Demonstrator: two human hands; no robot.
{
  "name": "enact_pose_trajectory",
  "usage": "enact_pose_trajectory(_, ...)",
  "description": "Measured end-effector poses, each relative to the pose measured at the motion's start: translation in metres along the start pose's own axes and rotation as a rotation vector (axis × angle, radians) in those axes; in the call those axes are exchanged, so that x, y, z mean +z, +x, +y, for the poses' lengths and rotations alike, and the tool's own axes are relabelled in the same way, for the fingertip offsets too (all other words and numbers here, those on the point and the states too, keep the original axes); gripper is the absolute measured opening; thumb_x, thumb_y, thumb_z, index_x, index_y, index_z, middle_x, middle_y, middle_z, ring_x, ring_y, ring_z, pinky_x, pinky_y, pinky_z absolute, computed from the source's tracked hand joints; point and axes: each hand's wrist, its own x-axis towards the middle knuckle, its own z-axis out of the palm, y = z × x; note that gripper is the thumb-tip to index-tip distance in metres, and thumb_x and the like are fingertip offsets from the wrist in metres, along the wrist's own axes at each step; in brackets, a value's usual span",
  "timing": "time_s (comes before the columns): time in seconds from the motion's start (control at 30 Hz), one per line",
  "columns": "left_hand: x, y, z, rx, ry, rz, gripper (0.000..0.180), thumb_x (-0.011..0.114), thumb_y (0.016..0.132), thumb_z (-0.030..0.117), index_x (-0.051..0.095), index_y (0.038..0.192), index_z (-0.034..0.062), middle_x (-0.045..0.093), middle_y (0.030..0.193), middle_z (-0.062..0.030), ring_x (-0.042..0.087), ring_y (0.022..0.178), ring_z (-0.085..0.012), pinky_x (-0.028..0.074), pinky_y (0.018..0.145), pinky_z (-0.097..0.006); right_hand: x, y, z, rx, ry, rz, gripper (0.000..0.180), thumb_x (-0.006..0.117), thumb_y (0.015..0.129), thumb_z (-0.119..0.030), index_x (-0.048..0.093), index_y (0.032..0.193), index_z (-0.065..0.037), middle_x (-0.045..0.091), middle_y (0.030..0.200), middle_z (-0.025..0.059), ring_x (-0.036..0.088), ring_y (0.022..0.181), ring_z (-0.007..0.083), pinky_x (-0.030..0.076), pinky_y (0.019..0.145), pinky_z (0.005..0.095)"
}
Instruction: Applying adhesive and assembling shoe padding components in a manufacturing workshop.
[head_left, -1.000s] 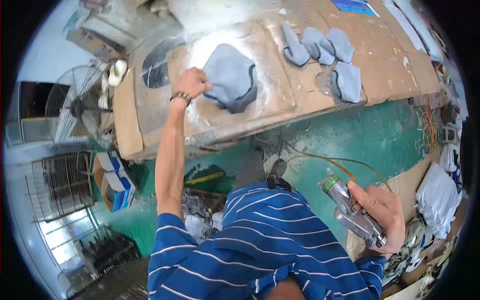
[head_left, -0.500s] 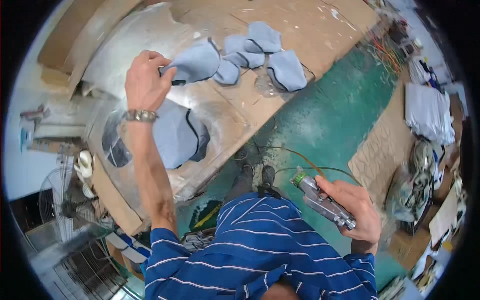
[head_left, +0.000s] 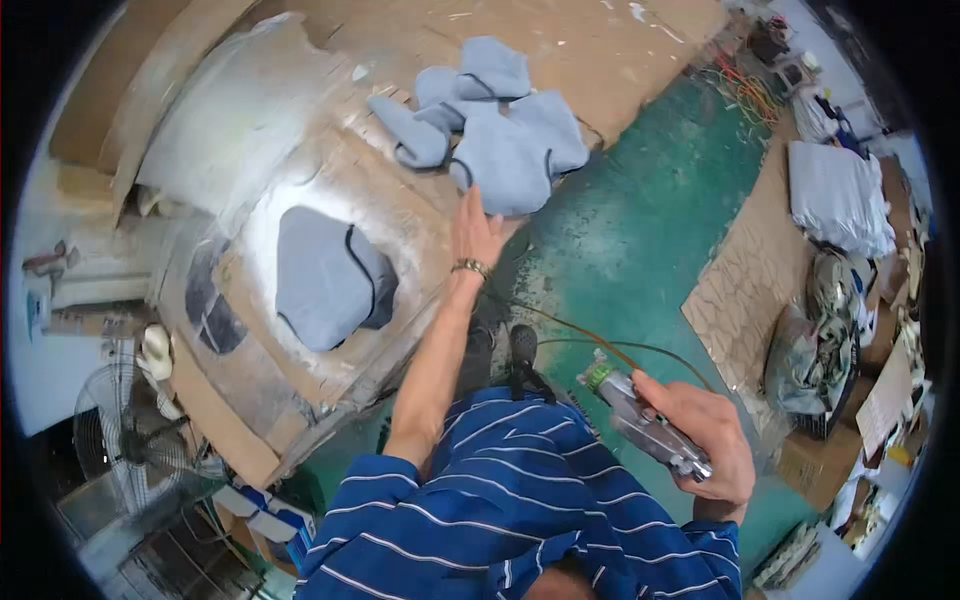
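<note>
In my right hand [head_left: 700,430] is a metal spray gun [head_left: 655,430] with a green ring, its fingers wrapped round the body. My left hand [head_left: 474,235] reaches to the near edge of the cardboard-covered table, fingers stretched out against the lower edge of a grey-blue fabric piece [head_left: 505,165] with dark edging. That piece overlaps a loose group of similar pieces [head_left: 495,68]. Another grey-blue shaped piece [head_left: 325,275], with a dark trim line, sits apart on a whitened patch further left.
A thin hose [head_left: 570,322] runs from the table edge toward the spray gun. At the left stands a wire-caged fan [head_left: 125,420]. Along the right lie a cardboard sheet [head_left: 745,290], a silvery wrapped bundle [head_left: 840,195] and a filled plastic bag [head_left: 810,360]. Green floor [head_left: 640,220] borders the table.
My left hand has moved right with the fabric piece, which now lies over the group, and its fingers have straightened. The spray gun stays in my right hand, nearly unmoved.
</note>
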Motion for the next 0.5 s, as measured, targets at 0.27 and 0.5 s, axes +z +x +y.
enact_pose_trajectory(0.27, -0.084, -0.234, -0.094, -0.414, -0.138, -0.472, 0.039, 0.068, 0.091, 0.025, 0.067, 0.127, 0.009, 0.069, 0.123, -0.0173, 0.063, 0.116, -0.0376, 0.05, 0.099, -0.046, 0.007, 0.016, -0.011, -0.178, 0.03, -0.016, 0.059, 0.067, 0.076, -0.021, 0.066, 0.126, 0.012, 0.062, 0.073, 0.0138, 0.065, 0.066, 0.028, 0.048, 0.062, 0.035)
enact_pose_trajectory(0.5, -0.133, -0.497, -0.164, -1.104, 0.148, -0.357, 0.039, 0.067, 0.087, 0.032, 0.074, 0.121, 0.0137, 0.075, 0.113, -0.0149, 0.069, 0.109, -0.0357, 0.055, 0.096, -0.046, 0.005, 0.029, -0.027, -0.224, -0.186, 0.019, 0.059, 0.077, 0.068, -0.003, 0.072, 0.127, -0.002, 0.067, 0.073, 0.0085, 0.066, 0.065, 0.021, 0.052, 0.063, 0.0311)
